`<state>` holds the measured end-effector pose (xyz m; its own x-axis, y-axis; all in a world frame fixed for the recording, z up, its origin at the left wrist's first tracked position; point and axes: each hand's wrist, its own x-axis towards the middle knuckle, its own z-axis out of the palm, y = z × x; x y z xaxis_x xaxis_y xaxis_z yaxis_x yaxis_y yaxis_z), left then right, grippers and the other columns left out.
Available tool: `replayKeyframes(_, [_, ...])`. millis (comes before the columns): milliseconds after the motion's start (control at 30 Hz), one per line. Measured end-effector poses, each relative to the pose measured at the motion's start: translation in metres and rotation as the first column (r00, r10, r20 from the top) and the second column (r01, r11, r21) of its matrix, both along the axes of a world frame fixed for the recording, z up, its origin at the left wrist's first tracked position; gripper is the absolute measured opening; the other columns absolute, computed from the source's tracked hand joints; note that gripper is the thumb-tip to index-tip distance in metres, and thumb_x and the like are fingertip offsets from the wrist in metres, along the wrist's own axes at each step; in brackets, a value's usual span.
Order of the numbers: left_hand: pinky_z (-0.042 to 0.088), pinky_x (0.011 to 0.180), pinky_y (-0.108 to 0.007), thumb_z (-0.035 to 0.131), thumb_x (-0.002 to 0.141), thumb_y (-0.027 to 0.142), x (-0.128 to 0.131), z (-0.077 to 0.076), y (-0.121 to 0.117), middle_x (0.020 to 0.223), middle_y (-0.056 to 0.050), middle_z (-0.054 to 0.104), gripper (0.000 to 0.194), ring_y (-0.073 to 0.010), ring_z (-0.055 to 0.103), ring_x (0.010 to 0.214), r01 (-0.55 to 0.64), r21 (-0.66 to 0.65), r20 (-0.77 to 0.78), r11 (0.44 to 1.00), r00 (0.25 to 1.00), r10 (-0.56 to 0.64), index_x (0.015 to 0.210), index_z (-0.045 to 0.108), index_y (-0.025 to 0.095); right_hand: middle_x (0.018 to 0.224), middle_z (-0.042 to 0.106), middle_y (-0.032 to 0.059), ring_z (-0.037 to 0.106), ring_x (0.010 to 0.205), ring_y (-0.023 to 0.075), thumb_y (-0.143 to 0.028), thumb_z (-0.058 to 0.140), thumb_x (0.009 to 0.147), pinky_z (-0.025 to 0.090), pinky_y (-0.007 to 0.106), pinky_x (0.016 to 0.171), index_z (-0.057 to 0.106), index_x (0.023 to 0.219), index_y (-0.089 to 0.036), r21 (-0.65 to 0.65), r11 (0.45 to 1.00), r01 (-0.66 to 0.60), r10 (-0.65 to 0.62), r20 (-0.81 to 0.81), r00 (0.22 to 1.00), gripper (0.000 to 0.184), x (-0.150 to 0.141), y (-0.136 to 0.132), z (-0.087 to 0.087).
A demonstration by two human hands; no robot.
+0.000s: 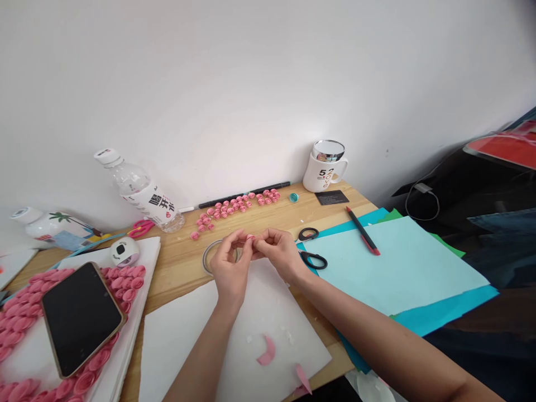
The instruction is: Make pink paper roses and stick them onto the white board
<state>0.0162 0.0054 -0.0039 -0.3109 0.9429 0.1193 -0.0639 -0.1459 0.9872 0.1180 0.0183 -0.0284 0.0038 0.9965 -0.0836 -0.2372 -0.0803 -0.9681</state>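
My left hand (231, 265) and my right hand (280, 251) meet above the far edge of a white paper sheet (180, 335). Their fingertips pinch a small piece of pink paper (250, 238), mostly hidden by the fingers. A roll of tape (205, 258) lies partly behind my left hand. Just right of my right hand are the black handles of a pair of scissors (314, 260). On the white sheet lies a curved pink paper scrap (267, 352), and another pink scrap (303, 378) sits near its front corner. Small pink paper rolls (228, 209) stand in rows beyond my hands.
At left, a phone (84, 318) rests on a board with pink paper roses (17, 321). A water bottle (144, 192) and a white mug (324, 170) stand by the wall. Light blue paper (389, 268) with a red-and-black pen (362, 231) lies at right.
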Motion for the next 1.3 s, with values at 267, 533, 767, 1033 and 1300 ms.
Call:
replayKeyframes(267, [0.050, 0.081, -0.031, 0.073, 0.063, 0.025, -0.004, 0.003, -0.002, 0.084, -0.004, 0.066, 0.039, -0.0159, 0.062, 0.080, 0.111, -0.018, -0.034, 0.994, 0.993, -0.112, 0.100, 0.064, 0.018, 0.066, 0.064, 0.0022, 0.064, 0.066, 0.0180, -0.030, 0.063, 0.069, 0.053, 0.030, 0.061, 0.057, 0.063, -0.016, 0.026, 1.000, -0.005, 0.002, 0.081, 0.997, 0.016, 0.002, 0.000, 0.005])
replayKeyframes(533, [0.053, 0.069, -0.027, 0.072, 0.060, 0.024, -0.003, 0.002, 0.000, 0.080, -0.005, 0.067, 0.032, -0.0152, 0.063, 0.076, 0.094, -0.184, 0.066, 0.978, 0.994, -0.084, 0.090, 0.067, 0.014, 0.061, 0.061, 0.0001, 0.062, 0.060, 0.0154, -0.026, 0.058, 0.071, 0.049, 0.026, 0.055, 0.051, 0.062, -0.018, 0.160, 0.987, -0.014, -0.043, 0.348, 0.937, 0.013, 0.001, -0.004, 0.007])
replayKeyframes(767, [0.053, 0.066, -0.026, 0.072, 0.059, 0.024, -0.006, 0.002, 0.002, 0.079, -0.005, 0.068, 0.027, -0.0153, 0.063, 0.074, 0.135, -0.189, 0.047, 0.973, 0.991, -0.129, 0.083, 0.068, 0.013, 0.059, 0.062, 0.0003, 0.061, 0.058, 0.0146, -0.026, 0.056, 0.071, 0.047, 0.025, 0.054, 0.050, 0.063, -0.019, 0.159, 0.987, -0.037, -0.031, 0.409, 0.912, 0.012, 0.003, -0.002, 0.007])
replayKeyframes(1033, [0.053, 0.066, -0.027, 0.068, 0.064, 0.025, -0.011, 0.001, 0.002, 0.079, -0.005, 0.069, 0.015, -0.0166, 0.063, 0.074, 0.114, -0.075, -0.205, 0.991, 0.970, -0.128, 0.076, 0.070, 0.016, 0.056, 0.062, -0.0007, 0.061, 0.056, 0.0143, -0.020, 0.055, 0.068, 0.048, 0.025, 0.054, 0.049, 0.060, -0.019, 0.141, 0.986, -0.086, 0.029, 0.364, 0.931, 0.009, 0.003, -0.002, 0.007])
replayKeyframes(1300, [0.052, 0.079, -0.033, 0.064, 0.071, 0.038, -0.014, 0.004, 0.003, 0.088, -0.009, 0.070, 0.030, -0.0193, 0.065, 0.081, 0.148, -0.190, -0.029, 0.971, 0.987, -0.156, 0.086, 0.070, 0.013, 0.060, 0.066, 0.0021, 0.064, 0.057, 0.0148, -0.026, 0.067, 0.065, 0.054, 0.028, 0.060, 0.053, 0.060, -0.017, -0.056, 0.996, -0.075, 0.077, 0.030, 0.997, 0.018, 0.007, 0.002, 0.014])
